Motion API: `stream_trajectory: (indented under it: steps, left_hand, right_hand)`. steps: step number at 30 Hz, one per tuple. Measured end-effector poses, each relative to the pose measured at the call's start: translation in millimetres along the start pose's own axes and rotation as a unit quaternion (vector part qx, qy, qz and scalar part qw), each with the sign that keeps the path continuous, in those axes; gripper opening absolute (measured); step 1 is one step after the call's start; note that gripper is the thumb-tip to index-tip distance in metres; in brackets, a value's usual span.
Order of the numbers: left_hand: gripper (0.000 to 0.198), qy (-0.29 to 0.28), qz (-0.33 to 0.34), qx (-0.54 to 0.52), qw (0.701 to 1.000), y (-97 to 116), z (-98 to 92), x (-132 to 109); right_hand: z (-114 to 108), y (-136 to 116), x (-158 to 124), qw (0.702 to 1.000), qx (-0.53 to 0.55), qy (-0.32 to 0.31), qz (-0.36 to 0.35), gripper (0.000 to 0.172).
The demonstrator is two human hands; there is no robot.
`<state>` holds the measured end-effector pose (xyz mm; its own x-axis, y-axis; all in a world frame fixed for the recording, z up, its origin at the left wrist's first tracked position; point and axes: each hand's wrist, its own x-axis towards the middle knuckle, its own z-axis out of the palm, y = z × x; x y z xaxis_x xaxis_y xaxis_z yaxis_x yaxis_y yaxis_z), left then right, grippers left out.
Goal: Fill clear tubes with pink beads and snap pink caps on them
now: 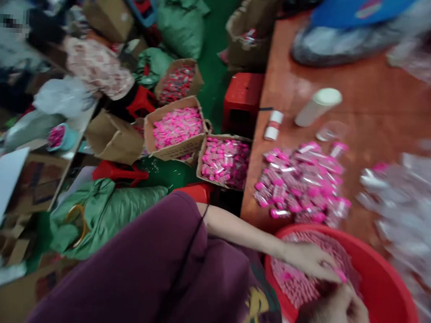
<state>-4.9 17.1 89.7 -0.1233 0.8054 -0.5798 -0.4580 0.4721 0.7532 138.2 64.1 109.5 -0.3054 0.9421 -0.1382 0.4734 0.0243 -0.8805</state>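
My left hand [313,261] reaches over a red basin [393,281], its fingers closed on a small bright pink cap [340,275]. Whether a bottle hangs from that cap is hidden. Close below, my right hand [341,315] is curled with its fingertips against the same spot; what it grips, if anything, is blurred. Many small pale pink pieces [303,286] fill part of the basin beneath both hands. Beside the basin on the table lies a pile of little clear bottles [301,180] with pink caps and pink contents.
Clear empty-looking plastic bottles [411,205] are heaped at the right of the orange-brown table [377,107]. A white cylinder [317,108] and a small roll [273,125] stand or lie there. Cardboard boxes [176,152] of filled bottles, a red stool [242,93] and green sacks [107,213] line the floor.
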Motion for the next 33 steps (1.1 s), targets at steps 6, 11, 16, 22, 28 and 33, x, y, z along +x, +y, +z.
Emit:
stream_trajectory:
  steps: [6, 11, 16, 22, 28, 33]
  left_hand:
    - [0.019, -0.077, 0.024, -0.060, 0.995, 16.7, 12.0, -47.8]
    - [0.040, -0.152, 0.031, -0.048, 0.987, 8.7, 21.0, -46.7]
    - [0.052, -0.202, 0.030, -0.044, 0.978, -9.4, 36.9, -43.4]
    - [0.055, -0.223, -0.013, -0.044, 0.974, -19.6, 65.6, -46.0]
    - [0.051, -0.217, -0.079, -0.003, 0.973, -13.5, 77.5, -49.7]
    - [0.046, -0.254, -0.088, 0.062, 0.961, -5.2, 78.3, -43.3]
  right_hand:
    - [-29.8, -13.6, -19.3, 0.999, -0.014, -0.033, -0.036, 0.035]
    - [-31.9, -0.7, -47.4, 0.992, 0.089, 0.092, -0.021, 0.033]
    - [-30.5, 4.9, -73.7, 0.976, 0.134, 0.173, 0.011, 0.035]
    - [-39.5, 9.7, -96.6, 0.957, 0.024, 0.284, -0.050, 0.032]
    - [-52.1, 19.1, -109.1, 0.963, -0.077, 0.249, -0.069, 0.032]
    - [-56.2, 22.6, -116.3, 0.969, -0.091, 0.220, -0.061, 0.033]
